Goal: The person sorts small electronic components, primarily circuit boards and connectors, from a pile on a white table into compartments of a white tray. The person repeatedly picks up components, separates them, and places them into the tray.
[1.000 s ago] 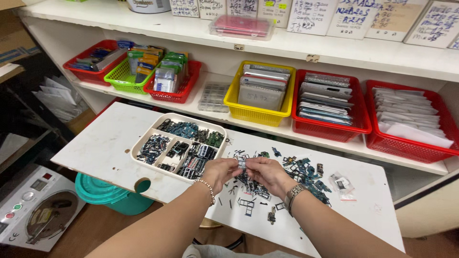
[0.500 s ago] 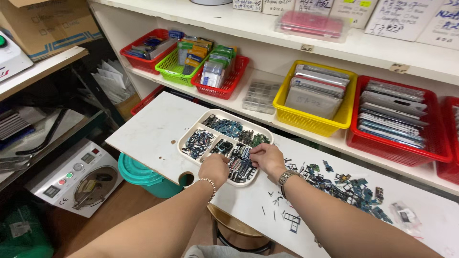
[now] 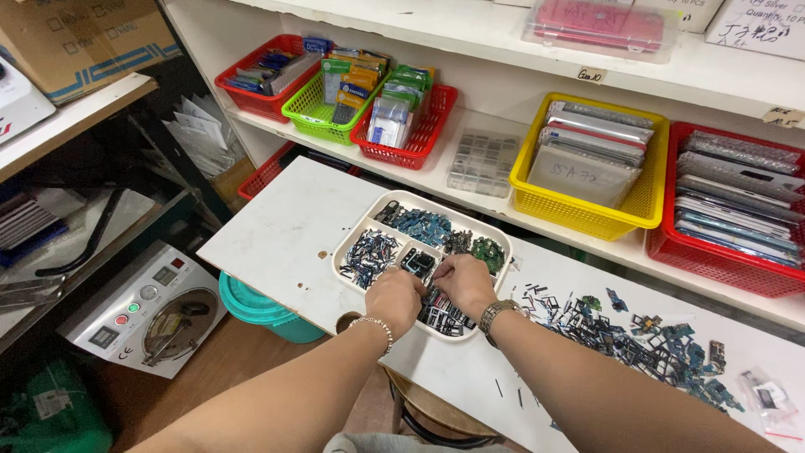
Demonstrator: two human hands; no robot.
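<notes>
Both hands work over the white divided plastic tray [image 3: 495,228] on the white tabletop [image 3: 285,239]. Left hand [image 3: 394,295] and right hand [image 3: 461,281], fingers curled, pinch small dark electronic parts [image 3: 440,312]; release each low inside its compartment.

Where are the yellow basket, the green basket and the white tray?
yellow basket [image 3: 587,220]: head view, front wall.
green basket [image 3: 312,111]: head view, left wall.
white tray [image 3: 348,248]: head view, left rim.

A white table [image 3: 277,243] carries a divided tray [image 3: 495,237] and scattered small parts [image 3: 646,335].
</notes>
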